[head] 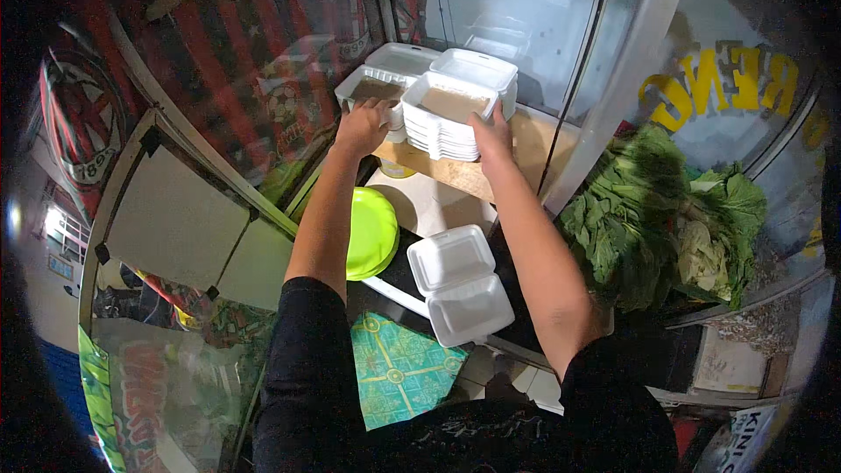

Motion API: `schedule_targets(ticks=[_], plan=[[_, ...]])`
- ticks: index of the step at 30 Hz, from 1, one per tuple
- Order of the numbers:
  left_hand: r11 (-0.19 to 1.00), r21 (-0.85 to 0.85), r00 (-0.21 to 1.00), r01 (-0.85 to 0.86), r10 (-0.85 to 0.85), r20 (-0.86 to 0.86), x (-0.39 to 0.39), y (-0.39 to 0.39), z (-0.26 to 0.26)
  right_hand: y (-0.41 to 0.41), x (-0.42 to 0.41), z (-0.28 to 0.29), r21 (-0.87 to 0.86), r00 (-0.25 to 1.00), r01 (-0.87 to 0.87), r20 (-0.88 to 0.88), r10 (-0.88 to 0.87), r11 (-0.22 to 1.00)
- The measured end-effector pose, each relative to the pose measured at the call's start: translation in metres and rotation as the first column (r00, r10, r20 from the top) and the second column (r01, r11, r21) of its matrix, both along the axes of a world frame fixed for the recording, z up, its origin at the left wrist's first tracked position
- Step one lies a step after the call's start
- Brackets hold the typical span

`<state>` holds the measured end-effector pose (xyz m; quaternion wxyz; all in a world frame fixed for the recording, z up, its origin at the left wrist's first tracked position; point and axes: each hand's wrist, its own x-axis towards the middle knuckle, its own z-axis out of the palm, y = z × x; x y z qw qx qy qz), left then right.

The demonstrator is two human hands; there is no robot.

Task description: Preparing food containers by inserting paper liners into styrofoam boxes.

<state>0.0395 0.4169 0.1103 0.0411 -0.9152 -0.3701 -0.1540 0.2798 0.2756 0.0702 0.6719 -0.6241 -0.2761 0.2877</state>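
Note:
Two stacks of open white foam takeaway boxes stand side by side on a wooden shelf, each with a brown sheet in its top box. My left hand [363, 125] rests at the near rim of the left stack [348, 84], its fingers partly over the top box; whether they grip it is unclear. At the near right corner of the right stack [441, 135], my right hand [493, 135] touches the side, thumb at the rim. Nearer to me, a single open foam box [460, 286] lies on a dark surface. Beside my left forearm are lime-green plates [372, 233], partly hidden.
The wooden shelf [460, 177] has glass panels behind it. Leafy green vegetables [624, 223] are heaped at the right, by a white frame post [621, 79]. A green patterned sheet [404, 371] lies near my body. A striped red and black cloth [250, 46] hangs at the left.

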Motion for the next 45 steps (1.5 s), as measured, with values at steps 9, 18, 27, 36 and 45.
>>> schedule_targets(ticks=[9,18,27,36,45], plan=[[0.973,0.101,0.956,0.207,-0.223,0.188,0.032,-0.027,0.003,-0.016,0.001,0.002,-0.116,0.999,-0.015,0.038,0.019,0.993],[0.983,0.155,0.993,0.101,-0.109,0.042,0.05,-0.039,-0.009,-0.024,0.002,0.003,-0.039,0.994,0.03,0.106,-0.025,0.999],[0.959,0.256,0.933,0.123,-0.199,0.299,0.055,-0.08,0.005,-0.054,-0.025,0.008,0.062,0.977,0.096,0.185,-0.106,0.993],[0.991,0.005,0.759,0.131,-0.103,0.643,0.0,-0.247,-0.029,-0.233,-0.108,-0.048,0.18,0.807,-0.159,0.589,0.023,0.971],[0.944,-0.323,0.748,0.07,0.165,0.642,-0.068,-0.427,-0.107,-0.37,-0.091,-0.061,-0.063,0.765,-0.231,0.604,0.221,0.971]])
